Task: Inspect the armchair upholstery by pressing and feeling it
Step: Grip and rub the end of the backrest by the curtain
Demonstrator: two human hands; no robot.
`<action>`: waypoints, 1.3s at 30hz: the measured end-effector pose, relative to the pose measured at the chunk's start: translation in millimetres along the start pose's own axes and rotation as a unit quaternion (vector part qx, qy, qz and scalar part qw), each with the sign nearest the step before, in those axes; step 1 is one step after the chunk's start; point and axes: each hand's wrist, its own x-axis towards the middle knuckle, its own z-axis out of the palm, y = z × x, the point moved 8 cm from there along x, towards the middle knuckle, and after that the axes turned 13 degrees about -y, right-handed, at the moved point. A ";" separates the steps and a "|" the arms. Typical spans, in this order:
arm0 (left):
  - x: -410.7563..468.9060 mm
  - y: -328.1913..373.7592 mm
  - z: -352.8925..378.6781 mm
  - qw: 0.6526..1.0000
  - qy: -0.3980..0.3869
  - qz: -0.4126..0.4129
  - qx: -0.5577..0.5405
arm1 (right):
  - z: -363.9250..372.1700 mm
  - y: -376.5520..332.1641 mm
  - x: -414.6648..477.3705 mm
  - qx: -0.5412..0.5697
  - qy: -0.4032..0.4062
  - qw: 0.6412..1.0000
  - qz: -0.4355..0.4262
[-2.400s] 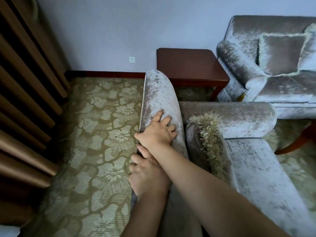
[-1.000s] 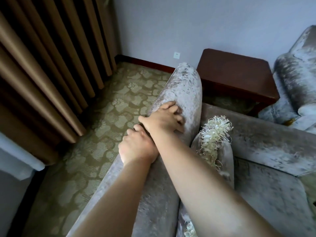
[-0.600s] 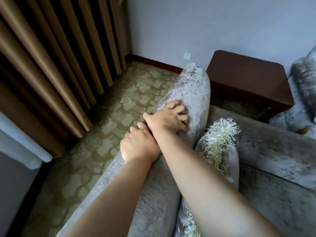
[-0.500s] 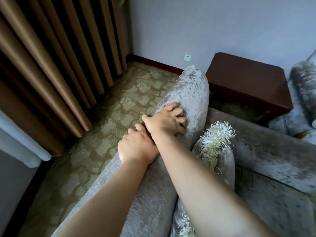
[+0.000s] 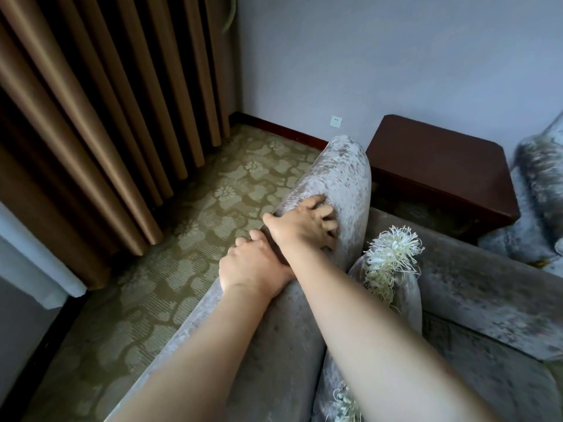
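The grey crushed-velvet armchair (image 5: 338, 166) runs from the bottom of the view up to the middle, its rounded top edge toward the far wall. My right hand (image 5: 303, 225) lies on that rounded edge with fingers spread and curled into the fabric, thumb hooked over the left side. My left hand (image 5: 253, 266) sits just behind it on the same edge, fingers wrapped over the left side and hidden. My forearms cross the armchair from below. A fringed grey cushion (image 5: 393, 263) leans inside the chair to the right of my hands.
Brown curtains (image 5: 91, 117) hang along the left. Patterned olive carpet (image 5: 198, 239) covers the floor between curtains and chair. A dark wooden side table (image 5: 441, 169) stands beyond the chair by the wall, and part of a second grey sofa (image 5: 542, 178) shows at the right edge.
My right hand's fingers have spread and dug into the fabric. The view has turned left toward the curtains since the earliest frame. My left hand keeps its place.
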 end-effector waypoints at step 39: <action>-7.5 -24.2 14.3 0.996 0.065 -0.003 0.062 | 28.6 -0.4 -13.0 0.045 0.066 0.997 -0.002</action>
